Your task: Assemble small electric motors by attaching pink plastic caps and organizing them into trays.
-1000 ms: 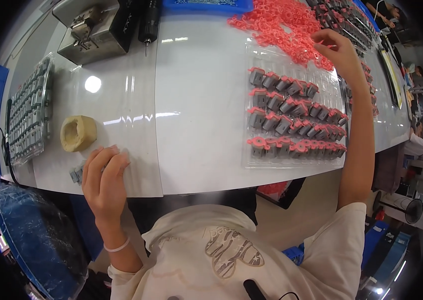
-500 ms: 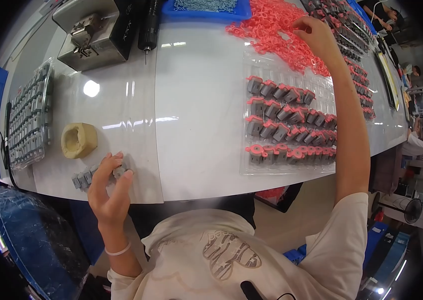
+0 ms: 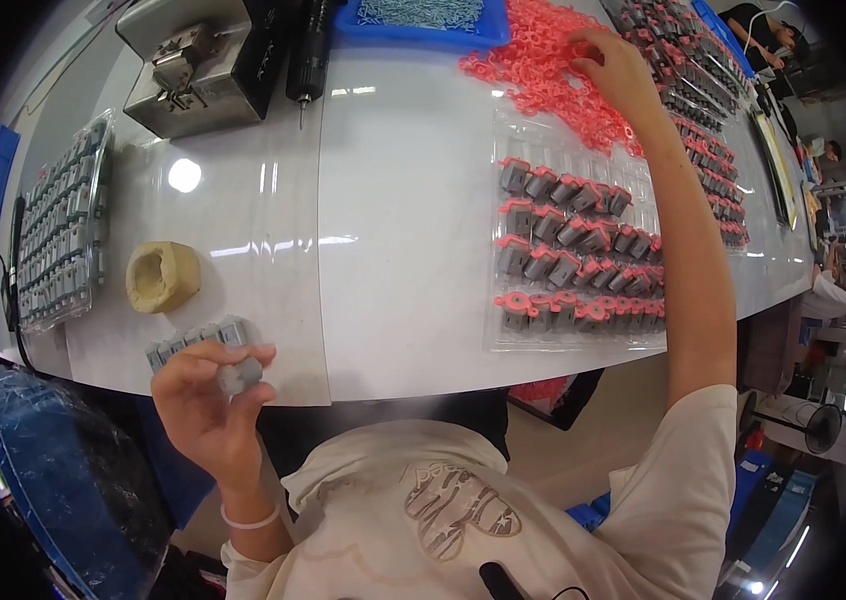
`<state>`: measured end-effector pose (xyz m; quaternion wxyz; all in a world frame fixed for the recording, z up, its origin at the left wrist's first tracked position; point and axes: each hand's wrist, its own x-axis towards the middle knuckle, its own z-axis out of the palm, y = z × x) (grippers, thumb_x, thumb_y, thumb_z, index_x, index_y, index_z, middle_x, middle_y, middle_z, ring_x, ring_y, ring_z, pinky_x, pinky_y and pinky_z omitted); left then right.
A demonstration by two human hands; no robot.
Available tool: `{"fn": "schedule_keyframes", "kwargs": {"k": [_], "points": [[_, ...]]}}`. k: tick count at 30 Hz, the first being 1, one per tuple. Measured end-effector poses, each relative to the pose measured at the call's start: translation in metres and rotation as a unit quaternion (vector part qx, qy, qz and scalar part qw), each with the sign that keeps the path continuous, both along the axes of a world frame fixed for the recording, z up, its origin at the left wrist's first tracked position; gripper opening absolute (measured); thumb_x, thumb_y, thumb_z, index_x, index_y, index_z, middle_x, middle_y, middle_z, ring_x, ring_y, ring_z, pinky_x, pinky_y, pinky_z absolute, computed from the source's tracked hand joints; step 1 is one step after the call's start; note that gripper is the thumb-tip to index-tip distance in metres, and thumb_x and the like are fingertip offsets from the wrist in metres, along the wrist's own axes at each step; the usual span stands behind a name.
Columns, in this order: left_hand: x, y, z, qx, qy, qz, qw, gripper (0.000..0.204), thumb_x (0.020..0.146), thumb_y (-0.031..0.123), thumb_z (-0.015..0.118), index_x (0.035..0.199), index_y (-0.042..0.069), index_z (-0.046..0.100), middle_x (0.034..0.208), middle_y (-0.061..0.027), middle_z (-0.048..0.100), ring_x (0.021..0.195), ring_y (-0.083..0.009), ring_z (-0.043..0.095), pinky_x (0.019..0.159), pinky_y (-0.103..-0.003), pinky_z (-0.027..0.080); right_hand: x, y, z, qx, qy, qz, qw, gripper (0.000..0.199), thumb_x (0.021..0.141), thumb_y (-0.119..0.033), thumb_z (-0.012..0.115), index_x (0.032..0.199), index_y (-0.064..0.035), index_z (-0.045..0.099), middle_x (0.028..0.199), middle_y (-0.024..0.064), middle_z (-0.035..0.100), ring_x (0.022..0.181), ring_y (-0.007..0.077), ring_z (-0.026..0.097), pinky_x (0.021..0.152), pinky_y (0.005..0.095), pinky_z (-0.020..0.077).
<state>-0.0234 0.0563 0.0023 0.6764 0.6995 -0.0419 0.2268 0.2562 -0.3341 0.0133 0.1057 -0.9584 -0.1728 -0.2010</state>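
My left hand pinches a small grey cylindrical part between thumb and fingers, just over the table's front edge. Behind it stands a short row of similar grey parts. At the far right my right hand reaches over the pile of pink-red plastic ring pieces. Its fingers are curled together, and whatever may be in them is too small to make out. Beneath my right forearm lies a clear tray with rows of grey parts wearing pink-red caps.
A yellowish ring-shaped block sits left of centre. A tray of grey parts is at the far left. Farther back are a metal fixture, a black electric screwdriver and a blue tray of screws. More capped parts stand far right.
My left hand has lifted the grey part from the end of the row and drawn it nearer to me. My right hand has shifted slightly left over the pink-red pile.
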Motion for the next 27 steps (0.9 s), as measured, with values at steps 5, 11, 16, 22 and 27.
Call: {"fn": "schedule_keyframes", "kwargs": {"k": [5, 11, 16, 22, 27], "points": [[-0.011, -0.005, 0.011, -0.186, 0.156, -0.058, 0.968, 0.046, 0.069, 0.028, 0.077, 0.096, 0.005, 0.046, 0.084, -0.0091, 0.055, 0.069, -0.0177, 0.058, 0.055, -0.023, 0.046, 0.003, -0.012, -0.001, -0.037, -0.027, -0.002, 0.999, 0.018, 0.075, -0.013, 0.064, 0.091, -0.0050, 0.061, 0.081, 0.0085, 0.058, 0.074, 0.0236, 0.057, 0.069, 0.0322, 0.0451], [-0.020, -0.021, -0.002, -0.290, 0.238, -0.134, 0.917, 0.057, 0.071, 0.031, 0.075, 0.112, 0.000, 0.051, 0.089, -0.0087, 0.058, 0.066, -0.0142, 0.054, 0.051, -0.022, 0.040, -0.025, -0.011, 0.028, -0.066, -0.178, -0.001, 0.982, 0.017, 0.075, -0.017, 0.066, 0.087, -0.0042, 0.063, 0.083, 0.0078, 0.056, 0.071, 0.0231, 0.056, 0.068, 0.0309, 0.0441], [-0.021, -0.027, 0.001, -0.287, 0.307, -0.178, 0.890, 0.052, 0.073, 0.031, 0.073, 0.108, -0.002, 0.054, 0.088, -0.0080, 0.057, 0.079, -0.0166, 0.057, 0.059, -0.022, 0.043, -0.093, 0.040, 0.060, 0.283, 0.098, -0.021, 0.954, 0.013, 0.080, -0.013, 0.063, 0.084, -0.0013, 0.062, 0.072, -0.0002, 0.055, 0.065, 0.0099, 0.050, 0.062, 0.0214, 0.0395], [-0.021, -0.048, 0.010, -0.311, 0.276, -0.230, 0.880, 0.049, 0.076, 0.029, 0.071, 0.109, -0.002, 0.053, 0.092, -0.0115, 0.058, 0.080, -0.0163, 0.057, 0.065, -0.022, 0.047, -0.225, 0.137, 0.066, 0.494, 0.415, 0.127, 0.754, 0.011, 0.071, -0.002, 0.067, 0.077, 0.0013, 0.058, 0.076, 0.0073, 0.056, 0.069, 0.0121, 0.052, 0.062, 0.0227, 0.0396], [-0.026, -0.045, 0.001, -0.357, 0.253, -0.270, 0.858, 0.034, 0.083, 0.004, 0.061, 0.113, -0.007, 0.049, 0.103, -0.0147, 0.057, 0.093, -0.0191, 0.059, 0.080, -0.029, 0.050, -0.247, 0.159, 0.038, 0.533, 0.470, 0.196, 0.675, 0.015, 0.065, 0.003, 0.069, 0.076, 0.0017, 0.059, 0.076, 0.0077, 0.054, 0.070, 0.0138, 0.052, 0.063, 0.0227, 0.0396]]}}
